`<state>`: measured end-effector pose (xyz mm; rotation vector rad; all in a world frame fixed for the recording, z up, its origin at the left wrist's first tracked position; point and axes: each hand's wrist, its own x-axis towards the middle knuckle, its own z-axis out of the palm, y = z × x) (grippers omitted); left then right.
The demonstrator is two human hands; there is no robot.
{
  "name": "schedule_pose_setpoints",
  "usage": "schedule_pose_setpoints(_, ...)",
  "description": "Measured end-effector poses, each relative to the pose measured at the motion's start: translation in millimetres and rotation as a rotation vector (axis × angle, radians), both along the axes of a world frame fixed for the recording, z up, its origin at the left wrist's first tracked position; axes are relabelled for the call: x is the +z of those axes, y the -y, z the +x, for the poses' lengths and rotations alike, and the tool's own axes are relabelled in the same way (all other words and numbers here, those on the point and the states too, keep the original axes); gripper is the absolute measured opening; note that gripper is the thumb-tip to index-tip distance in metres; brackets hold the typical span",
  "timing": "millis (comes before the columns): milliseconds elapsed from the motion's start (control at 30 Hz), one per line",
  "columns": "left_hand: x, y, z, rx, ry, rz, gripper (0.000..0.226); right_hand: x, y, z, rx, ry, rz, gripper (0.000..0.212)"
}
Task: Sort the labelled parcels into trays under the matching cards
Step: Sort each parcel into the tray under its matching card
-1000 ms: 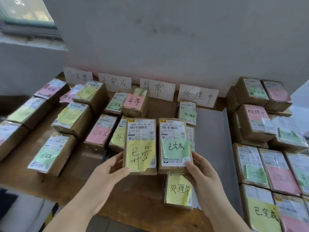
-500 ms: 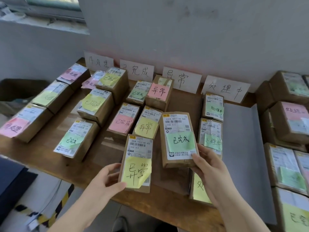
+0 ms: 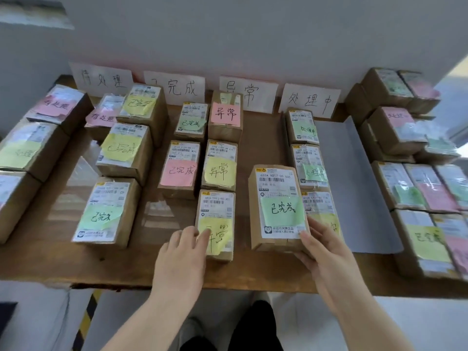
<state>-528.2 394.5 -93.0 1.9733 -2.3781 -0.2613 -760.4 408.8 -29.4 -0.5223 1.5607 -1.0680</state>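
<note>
- We see our left hand [image 3: 181, 252] lying on the near end of a brown cardboard parcel with a yellow 异常 note [image 3: 216, 211]. Its fingers are fairly flat and close together, their tips on the note, clasping nothing.
- That parcel lies flat on the brown wooden table [image 3: 266, 271]. It is the nearest of three in a column running back to the white paper card marked 异常 [image 3: 247, 93] on the wall.
- Our right hand [image 3: 326, 254] holds a larger brown cardboard parcel with a green 已完成 note [image 3: 278, 209] by its near right corner. The thumb is on the top face and the other fingers are curled beneath, mostly hidden.
- This parcel is just right of the yellow-noted one, with a gap between them. We cannot tell whether its underside touches the table.
- Its right edge covers part of a brown parcel with a yellow note [image 3: 323, 206], the nearest one under the white paper card marked 处理中 [image 3: 310, 101].
- The white paper card marked 已完成 [image 3: 177, 87] stands left of the 异常 card, with two parcels in line below it.
- A grey sheet [image 3: 342, 173] lies on the table's right part.
</note>
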Motion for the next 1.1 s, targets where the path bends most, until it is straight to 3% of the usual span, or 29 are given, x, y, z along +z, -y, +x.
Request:
schedule_pose_setpoints(133, -16.4, -6.6, 4.0, -0.271, -0.009, -0.086, 0.060, -1.9, -22.4, 11.1, -0.107, 0.015, -0.024, 0.027)
schedule_pose_setpoints(200, -22.3, -11.0, 4.8, -0.301, 0.008, -0.042, 0.066, -1.6, -33.7, 18.2, -0.126, 0.014, -0.037, 0.033)
schedule_pose_setpoints(300, -25.0, -13.4, 7.7, -0.307, 0.049, 0.003, 0.075, -2.1, -46.7, 28.3, -0.156, 0.027, -0.077, 0.053)
schedule_pose_setpoints(500, -11.6, -12.9, 10.0, -0.334, 0.058, 0.041, 0.078, -0.2, -60.2, 43.4, -0.149, 0.020, -0.125, 0.047)
schedule_pose_setpoints(733, 31.1, -23.2, 13.3, -0.324, -0.048, -0.113, 0.074, -2.5, -60.3, 55.5, -0.124, -0.061, -0.153, 0.035)
schedule_pose_setpoints(900, 52.6, -21.9, 0.8, -0.314, -0.033, -0.093, 0.077, 1.1, -48.6, 60.8, 0.001, -0.204, -0.181, 0.031)
schedule_pose_setpoints(1100, 79.7, -13.6, -15.4, -0.156, -0.128, -0.026, 0.082, 12.9, -21.7, 52.1, 0.148, -0.280, -0.244, 0.029)
